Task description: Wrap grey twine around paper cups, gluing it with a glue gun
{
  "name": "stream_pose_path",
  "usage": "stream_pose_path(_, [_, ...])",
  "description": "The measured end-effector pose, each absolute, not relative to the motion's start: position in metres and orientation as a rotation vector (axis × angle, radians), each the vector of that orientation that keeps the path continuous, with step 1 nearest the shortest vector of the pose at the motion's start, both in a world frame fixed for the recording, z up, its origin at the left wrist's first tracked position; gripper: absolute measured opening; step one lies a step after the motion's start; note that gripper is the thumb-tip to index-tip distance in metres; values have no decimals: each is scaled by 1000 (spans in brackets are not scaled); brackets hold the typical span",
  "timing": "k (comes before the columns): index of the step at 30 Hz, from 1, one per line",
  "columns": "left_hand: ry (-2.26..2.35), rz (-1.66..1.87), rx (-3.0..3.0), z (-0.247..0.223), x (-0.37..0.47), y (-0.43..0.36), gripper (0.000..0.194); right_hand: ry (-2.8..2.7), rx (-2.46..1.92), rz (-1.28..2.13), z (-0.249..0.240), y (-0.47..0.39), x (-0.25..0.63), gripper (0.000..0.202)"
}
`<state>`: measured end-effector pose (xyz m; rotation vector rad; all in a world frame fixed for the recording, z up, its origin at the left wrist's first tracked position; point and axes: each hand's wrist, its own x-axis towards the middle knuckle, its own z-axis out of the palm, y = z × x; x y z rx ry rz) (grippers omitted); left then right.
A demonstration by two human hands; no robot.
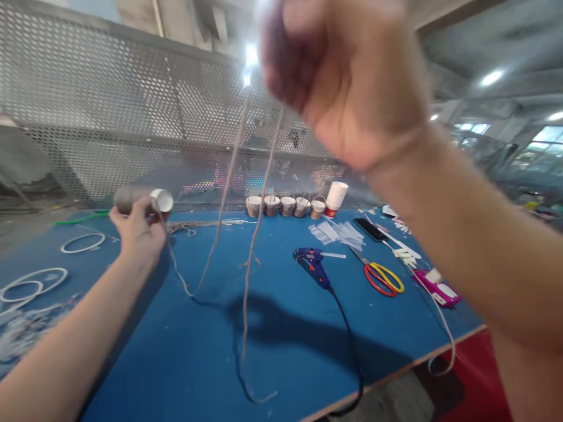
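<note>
My left hand (143,228) is closed at the back left of the blue table (185,346), its fingers round a paper cup (162,200) with a white end, lying on its side. Beside that cup a blurred greyish-brown shape shows. High in front of me, my right hand (325,76) is blurred and closed; two strands of a thin pale cord (259,205) hang beneath it. One strand dips to the table and runs up toward my left hand. The other ends loose near the table's front.
A blue glue gun (314,266), red and yellow scissors (380,278), a black phone (370,230) and a pink device (437,290) lie right. Several small cups (288,206) and a cup stack (336,196) line the back. White rings (82,243) lie left; a perforated screen (132,111) stands behind.
</note>
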<state>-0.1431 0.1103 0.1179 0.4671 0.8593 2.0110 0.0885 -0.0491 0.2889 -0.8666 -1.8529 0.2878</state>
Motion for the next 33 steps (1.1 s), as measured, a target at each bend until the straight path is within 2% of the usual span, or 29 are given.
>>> stream_pose_path(3, [811, 1928, 524, 107, -130, 110, 42, -2065, -835, 800, 235, -52, 101, 42])
stream_pose_path(5, [783, 1874, 564, 97, -117, 108, 43, -2300, -1172, 1105, 186, -57, 123, 38])
stream_pose_path(8, [748, 1768, 628, 80, -97, 101, 43, -2246, -1544, 1204, 124, -67, 167, 41])
stream_pose_path(10, [735, 1698, 667, 70, -85, 94, 45, -2038, -1653, 1277, 97, -72, 197, 31])
stream_pose_path(12, [727, 1628, 700, 61, -74, 85, 46, -1914, -1827, 1152, 79, -73, 222, 27])
stream_pose_path(14, [723, 1570, 726, 55, -65, 75, 47, -1855, -2020, 881, 63, -68, 237, 30])
stream_pose_path(17, [739, 1494, 753, 46, -55, 59, 50, -1772, -1974, 650, 40, -52, 237, 29])
stream_pose_path(21, [758, 1373, 789, 32, -48, 43, 52, -1729, -1747, 675, 14, -29, 214, 39])
stream_pose_path(28, [746, 1272, 847, 15, -43, 33, 46, -1572, -1684, 657, -3, -9, 197, 29])
stream_pose_path(33, [758, 1192, 872, 9, -43, 29, 40, -1440, -1616, 749, 1, -21, 196, 34])
